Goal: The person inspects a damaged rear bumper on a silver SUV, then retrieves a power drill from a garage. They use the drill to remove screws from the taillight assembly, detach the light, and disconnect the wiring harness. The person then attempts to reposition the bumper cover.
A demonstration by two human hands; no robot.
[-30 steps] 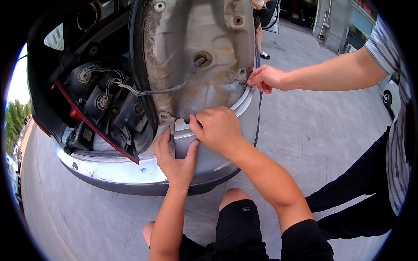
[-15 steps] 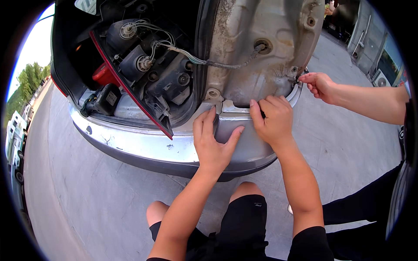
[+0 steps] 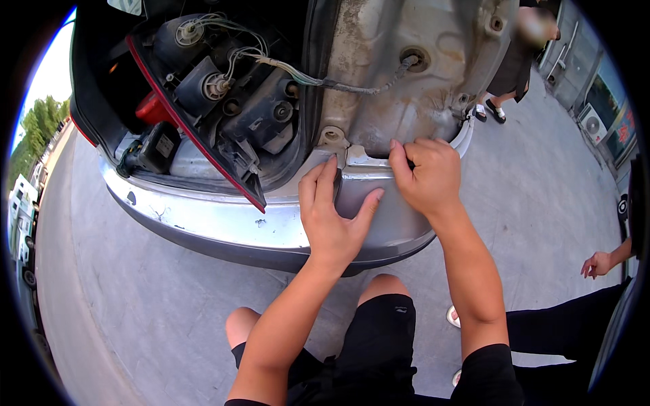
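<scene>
Pressing flat at frame centre, the left hand (image 3: 332, 220) splays on the curved silver plastic bumper (image 3: 223, 227), while the right hand (image 3: 426, 176) pinches its upper edge just beside.

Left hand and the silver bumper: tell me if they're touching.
Touching. The head view shows the left hand pressed flat on the silver bumper, palm and fingers lying on its surface with no gap, beside the right hand gripping its upper edge.

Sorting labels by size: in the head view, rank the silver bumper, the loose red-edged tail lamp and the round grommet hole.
1. Silver bumper.
2. Red-edged tail lamp.
3. Round grommet hole, far the smallest.
The fisheye bends shapes, yet the gaps stay plain.
</scene>
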